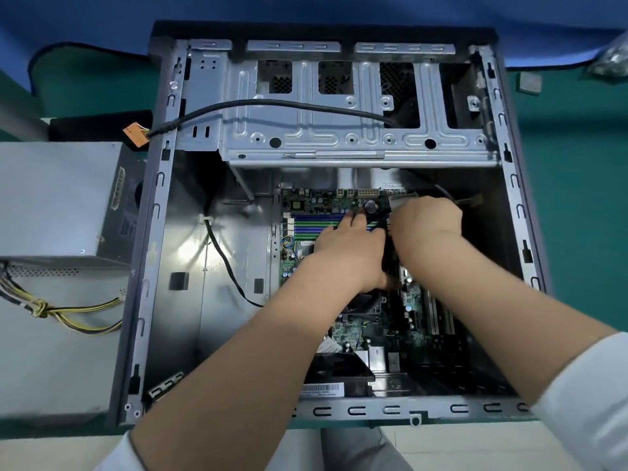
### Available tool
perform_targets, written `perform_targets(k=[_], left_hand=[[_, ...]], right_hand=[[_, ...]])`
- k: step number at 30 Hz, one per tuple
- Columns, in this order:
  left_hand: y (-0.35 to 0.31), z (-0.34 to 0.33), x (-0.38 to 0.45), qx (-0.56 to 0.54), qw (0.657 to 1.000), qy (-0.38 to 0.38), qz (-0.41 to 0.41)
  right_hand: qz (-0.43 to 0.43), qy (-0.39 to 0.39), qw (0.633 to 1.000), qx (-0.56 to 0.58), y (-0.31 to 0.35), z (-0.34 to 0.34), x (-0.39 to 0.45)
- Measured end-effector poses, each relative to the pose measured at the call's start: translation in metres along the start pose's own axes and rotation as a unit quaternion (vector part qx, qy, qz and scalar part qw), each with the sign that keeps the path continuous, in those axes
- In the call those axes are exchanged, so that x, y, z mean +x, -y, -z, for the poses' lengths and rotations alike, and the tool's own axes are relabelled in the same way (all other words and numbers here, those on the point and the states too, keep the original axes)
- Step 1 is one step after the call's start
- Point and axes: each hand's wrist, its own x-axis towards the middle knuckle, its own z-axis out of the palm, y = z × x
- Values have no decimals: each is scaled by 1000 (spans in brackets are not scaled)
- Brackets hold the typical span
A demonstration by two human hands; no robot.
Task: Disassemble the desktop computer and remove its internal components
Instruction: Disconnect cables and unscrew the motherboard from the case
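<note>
Green matting covers the counter [577,185], with a blue cloth along its far edge at 12 o'clock. On it lies the case [163,232], side panel off, open toward us. At 9 o'clock, outside the case, sits the power supply [57,198] with its yellow and black leads [68,316] trailing loose, so we judge that part is already out. An orange connector [136,136] on a black cable hangs over the case's left rail. The grey drive cage [339,124] spans the far half of the case and looks bare of drives.

We are working on the motherboard [356,331], which is still seated on the floor of the case, right of centre. Our left hand [343,253] reaches over the blue and green memory slots [316,224], fingers bent down onto them; our right hand [424,226] curls at 1 o'clock beside it, over a black part between the two hands. What either grip is pinching we cannot tell, since the fingers hide it.

We judge the step in hand is freeing a part or plug near the board's far edge. The next move likely calls for a straight, even pull, with a latch released first if one is there, so that the board does not flex. A black fan [339,372] sits at 6 o'clock, still in place.
</note>
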Motion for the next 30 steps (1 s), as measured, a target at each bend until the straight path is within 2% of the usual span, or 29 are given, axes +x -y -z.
perform_targets(k=[4, 9, 14, 20, 23, 26, 30], left_hand=[[-1, 0, 1, 2, 1000, 2, -2], [-1, 1, 1, 3, 1000, 5, 1], [-2, 2, -1, 6, 1000, 9, -1], [-3, 1, 1, 17, 1000, 8, 5], [-4, 0, 0, 13, 1000, 4, 2], [-5, 1, 0, 14, 1000, 4, 4], [-5, 1, 1, 15, 1000, 13, 9]], right_hand=[[7, -20, 999, 41, -26, 0, -3], [-16, 18, 999, 42, 2, -2, -2], [14, -11, 999, 43, -23, -3, -5], [-8, 20, 999, 48, -3, 1, -5], [4, 10, 998, 61, -18, 5, -5], [2, 35, 997, 73, -26, 8, -3], [-24, 50, 997, 50, 1, 2, -4]])
